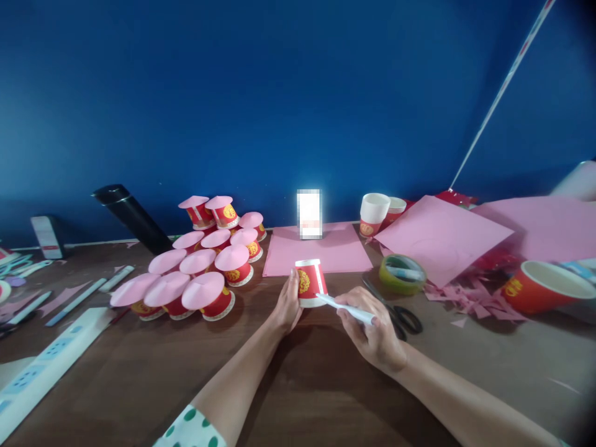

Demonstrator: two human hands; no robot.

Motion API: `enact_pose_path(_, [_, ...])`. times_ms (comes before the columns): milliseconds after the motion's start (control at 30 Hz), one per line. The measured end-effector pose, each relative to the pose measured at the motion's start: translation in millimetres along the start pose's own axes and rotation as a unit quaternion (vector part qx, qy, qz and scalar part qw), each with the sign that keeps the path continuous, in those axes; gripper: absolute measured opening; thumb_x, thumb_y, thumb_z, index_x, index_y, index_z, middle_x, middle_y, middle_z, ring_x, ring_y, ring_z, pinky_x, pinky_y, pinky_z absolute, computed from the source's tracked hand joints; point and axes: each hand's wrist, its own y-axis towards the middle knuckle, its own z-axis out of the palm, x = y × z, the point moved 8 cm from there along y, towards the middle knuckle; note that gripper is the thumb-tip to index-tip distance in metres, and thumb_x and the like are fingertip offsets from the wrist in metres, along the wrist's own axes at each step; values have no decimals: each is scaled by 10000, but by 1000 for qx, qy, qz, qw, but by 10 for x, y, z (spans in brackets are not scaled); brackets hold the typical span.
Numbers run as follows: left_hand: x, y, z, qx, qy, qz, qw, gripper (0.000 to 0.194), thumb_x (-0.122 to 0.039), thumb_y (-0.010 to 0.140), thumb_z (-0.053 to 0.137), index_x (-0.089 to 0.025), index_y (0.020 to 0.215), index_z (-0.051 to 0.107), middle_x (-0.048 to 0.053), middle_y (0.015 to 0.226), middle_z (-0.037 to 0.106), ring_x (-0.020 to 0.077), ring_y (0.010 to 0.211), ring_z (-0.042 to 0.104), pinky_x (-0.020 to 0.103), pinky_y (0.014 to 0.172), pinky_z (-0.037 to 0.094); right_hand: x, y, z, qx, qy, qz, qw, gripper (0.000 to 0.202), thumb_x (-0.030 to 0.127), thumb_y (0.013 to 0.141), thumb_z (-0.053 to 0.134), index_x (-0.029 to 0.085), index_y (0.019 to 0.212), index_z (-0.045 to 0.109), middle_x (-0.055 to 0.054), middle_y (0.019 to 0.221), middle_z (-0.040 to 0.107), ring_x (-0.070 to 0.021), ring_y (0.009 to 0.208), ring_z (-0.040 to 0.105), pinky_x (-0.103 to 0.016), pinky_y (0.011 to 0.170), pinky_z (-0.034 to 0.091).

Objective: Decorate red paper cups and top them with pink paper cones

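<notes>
A red paper cup with a gold emblem and a pale vertical strip is held in front of me, its white rim at the bottom. My left hand grips its left side. In my right hand is a white pen, its tip at the cup's lower right, by the strip. Whether the tip touches the cup cannot be made out. Several red cups with pink paper cone tops stand grouped to the left, some stacked at the back.
Pink sheets lie behind the cup. Black-handled scissors, a green tape roll, paper scraps and a tipped large cup are at right. Left are a black bottle, pens and a power strip.
</notes>
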Motion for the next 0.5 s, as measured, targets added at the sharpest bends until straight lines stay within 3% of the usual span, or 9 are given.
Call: enact_pose_path(500, [-6, 7, -7, -2, 1, 11, 1000, 493, -552, 778, 485, -139, 1027, 591, 113, 995, 664, 245, 967, 591, 346, 845, 455, 55, 15, -3, -2, 13, -1, 1000, 132, 112, 849, 412, 187, 881, 515, -37, 731, 568, -155, 635, 500, -307, 615, 432])
